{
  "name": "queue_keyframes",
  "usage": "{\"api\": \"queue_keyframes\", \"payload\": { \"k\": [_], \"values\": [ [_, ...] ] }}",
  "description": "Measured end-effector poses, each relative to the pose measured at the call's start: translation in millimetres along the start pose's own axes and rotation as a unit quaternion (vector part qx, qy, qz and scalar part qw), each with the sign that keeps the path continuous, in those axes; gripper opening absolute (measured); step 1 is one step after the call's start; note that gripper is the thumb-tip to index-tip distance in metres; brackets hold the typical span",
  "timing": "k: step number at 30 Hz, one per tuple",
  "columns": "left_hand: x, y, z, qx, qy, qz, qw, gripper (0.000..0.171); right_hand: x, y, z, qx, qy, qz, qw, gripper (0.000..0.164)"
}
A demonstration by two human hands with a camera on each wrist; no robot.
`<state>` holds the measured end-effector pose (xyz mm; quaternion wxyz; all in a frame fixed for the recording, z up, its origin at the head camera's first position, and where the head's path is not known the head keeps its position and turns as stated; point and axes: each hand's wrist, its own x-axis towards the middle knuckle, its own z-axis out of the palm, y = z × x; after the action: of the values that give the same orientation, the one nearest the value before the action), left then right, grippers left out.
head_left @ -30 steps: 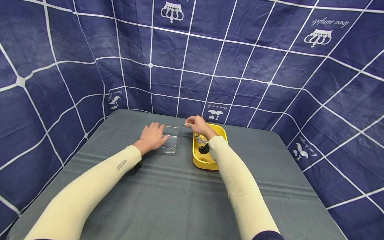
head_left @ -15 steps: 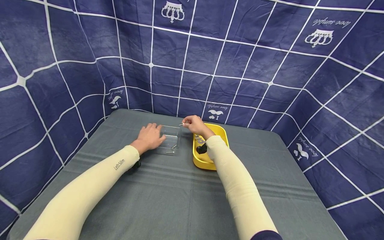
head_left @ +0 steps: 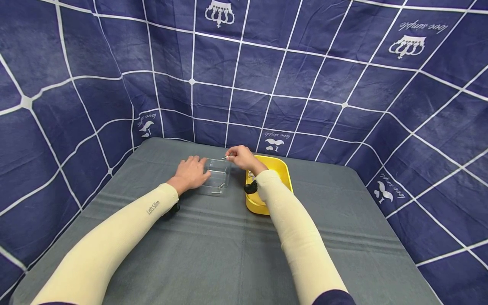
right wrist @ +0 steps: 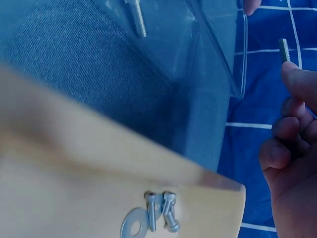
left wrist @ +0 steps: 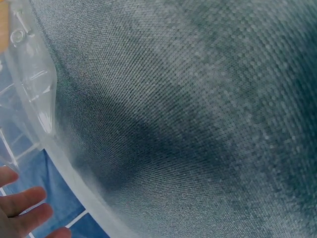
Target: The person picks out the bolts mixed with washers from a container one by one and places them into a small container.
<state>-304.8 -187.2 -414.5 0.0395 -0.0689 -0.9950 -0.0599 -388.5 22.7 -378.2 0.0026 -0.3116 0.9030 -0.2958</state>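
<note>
My right hand [head_left: 241, 157] pinches a small metal bolt [right wrist: 284, 49] between thumb and fingertips, its threaded end sticking out. That hand is over the far right corner of a clear plastic divided box [head_left: 228, 174]. Spread fingers of my left hand [head_left: 190, 173] rest at the box's left side, the thumb reaching over it. One bolt [head_left: 216, 192] lies in the box's nearest compartment, and another bolt [head_left: 221, 185] lies just behind it. In the left wrist view, loosely extended fingers [left wrist: 29, 198] show beside the clear box [left wrist: 42, 94].
A yellow tray [head_left: 259, 209] stands right of the clear box, partly under my right forearm. Inside it are several bolts [right wrist: 152, 213] and a flat washer [right wrist: 128, 222]. Grey cloth [head_left: 213, 254] covers the table, with a blue checked curtain [head_left: 305, 76] behind.
My right hand has moved left with the bolt, from beside the yellow tray to over the clear box's far corner. My left hand shifted slightly left, staying at the box.
</note>
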Motion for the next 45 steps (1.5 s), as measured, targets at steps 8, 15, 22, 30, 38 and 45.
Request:
{"api": "queue_keyframes", "payload": {
  "k": [8, 15, 22, 30, 38, 45],
  "values": [
    [2.1, -0.3, 0.8, 0.0, -0.006, -0.006, 1.0, 0.065, 5, -6, 6, 0.002, -0.02, 0.007, 1.0, 0.011],
    [2.6, -0.8, 0.8, 0.002, -0.004, -0.004, 1.0, 0.065, 9, -10, 10, -0.012, -0.044, 0.012, 0.999, 0.014],
    [2.3, -0.8, 1.5, 0.004, -0.005, -0.007, 1.0, 0.065, 12, -12, 15, -0.032, -0.075, 0.016, 0.997, 0.016],
    [3.8, -2.1, 3.0, 0.004, -0.003, -0.003, 1.0, 0.064, 14, -12, 17, -0.025, -0.1, 0.031, 0.994, 0.024],
    [4.3, -0.6, 1.0, 0.003, -0.001, 0.001, 1.0, 0.064, 9, -11, 9, -0.021, -0.078, 0.036, 0.996, 0.025],
    [2.4, 0.5, -3.5, 0.014, -0.003, 0.007, 0.9999, 0.064, 5, -7, 2, -0.023, -0.055, 0.028, 0.998, 0.021]
  ]
}}
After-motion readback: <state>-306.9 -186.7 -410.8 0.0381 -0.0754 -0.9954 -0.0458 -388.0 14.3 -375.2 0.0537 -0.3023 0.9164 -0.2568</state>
